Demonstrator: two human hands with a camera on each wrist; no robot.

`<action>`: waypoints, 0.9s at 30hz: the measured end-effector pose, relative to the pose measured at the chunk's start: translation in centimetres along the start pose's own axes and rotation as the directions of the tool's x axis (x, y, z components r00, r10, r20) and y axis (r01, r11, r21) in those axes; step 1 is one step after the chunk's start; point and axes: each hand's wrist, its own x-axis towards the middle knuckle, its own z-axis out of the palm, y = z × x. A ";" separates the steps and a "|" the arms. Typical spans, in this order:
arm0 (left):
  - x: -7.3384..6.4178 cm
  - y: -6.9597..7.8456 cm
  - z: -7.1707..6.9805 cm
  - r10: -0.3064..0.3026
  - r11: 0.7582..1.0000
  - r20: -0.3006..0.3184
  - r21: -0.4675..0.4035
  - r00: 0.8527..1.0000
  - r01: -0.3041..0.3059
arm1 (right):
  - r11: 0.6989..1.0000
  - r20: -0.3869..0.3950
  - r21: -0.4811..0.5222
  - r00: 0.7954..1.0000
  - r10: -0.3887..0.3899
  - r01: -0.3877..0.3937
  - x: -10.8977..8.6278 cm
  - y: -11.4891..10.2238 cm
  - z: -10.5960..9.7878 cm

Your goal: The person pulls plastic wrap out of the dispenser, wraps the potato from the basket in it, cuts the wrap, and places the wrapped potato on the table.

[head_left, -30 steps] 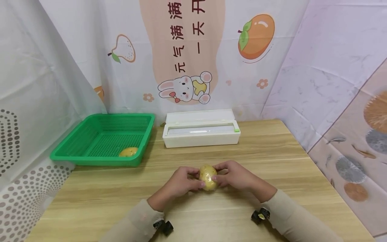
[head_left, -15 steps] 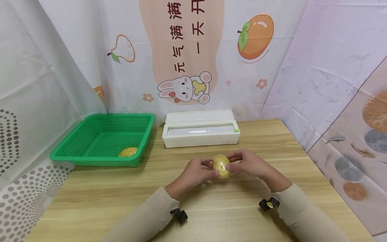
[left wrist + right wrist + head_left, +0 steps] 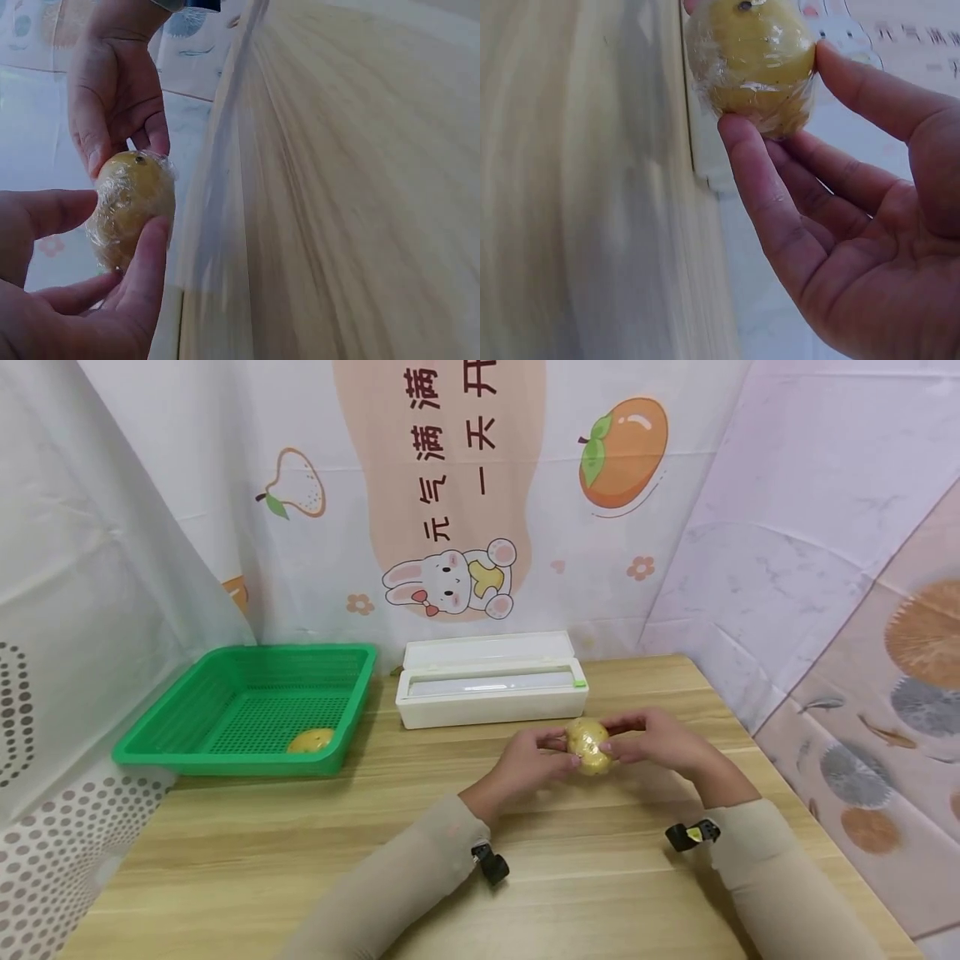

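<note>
A yellow potato (image 3: 587, 745) wrapped in clear cling film is held between both hands over the right half of the table. From its left side my left hand (image 3: 531, 765) pinches it with thumb and fingers. My right hand (image 3: 656, 745) grips the other side by its fingertips. Wrinkled film shows on the potato (image 3: 131, 206) in the left wrist view, along with a dark spot near its top. In the right wrist view, the fingertips of the right hand (image 3: 832, 195) press against the film-covered potato (image 3: 757, 64).
A green plastic basket (image 3: 225, 758) stands at the left with another potato (image 3: 311, 741) in it. At the table's back, a white cling film box (image 3: 491, 706) has its lid raised and a roll inside. Printed curtains (image 3: 450, 485) surround the wooden table (image 3: 300, 843).
Both hands have carried the wrapped potato to the right and farther back across the table. The view has shifted slightly; basket and film box stay put.
</note>
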 end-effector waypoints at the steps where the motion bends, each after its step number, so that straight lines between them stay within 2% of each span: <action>1: 0.3 0.0 0.2 -0.008 0.999 0.003 -0.041 1.000 0.008 | 1.000 -0.004 0.002 1.000 0.010 -0.010 0.0 0.1 -0.4; 5: 1.3 0.3 1.2 -0.048 0.988 0.009 -0.147 0.999 0.049 | 1.000 -0.003 0.008 1.000 0.019 -0.019 -0.3 0.3 -1.9; 11: 3.1 0.5 3.3 -0.086 0.977 -0.003 -0.195 0.996 0.084 | 1.000 -0.019 0.004 1.000 0.009 -0.009 -0.8 1.4 -3.8; 17: 4.8 0.3 5.2 -0.095 0.972 -0.071 -0.223 0.993 0.077 | 1.000 -0.070 0.027 0.998 0.009 -0.007 -0.7 2.6 -4.5; 22: 5.8 0.6 6.4 -0.095 0.978 -0.132 -0.196 0.987 0.068 | 0.997 -0.159 0.073 0.986 0.041 -0.030 -0.1 3.4 -4.5; 27: 6.7 1.1 7.6 -0.071 0.992 -0.202 -0.118 0.977 0.048 | 0.994 -0.223 0.107 0.973 0.061 -0.038 0.6 3.7 -4.6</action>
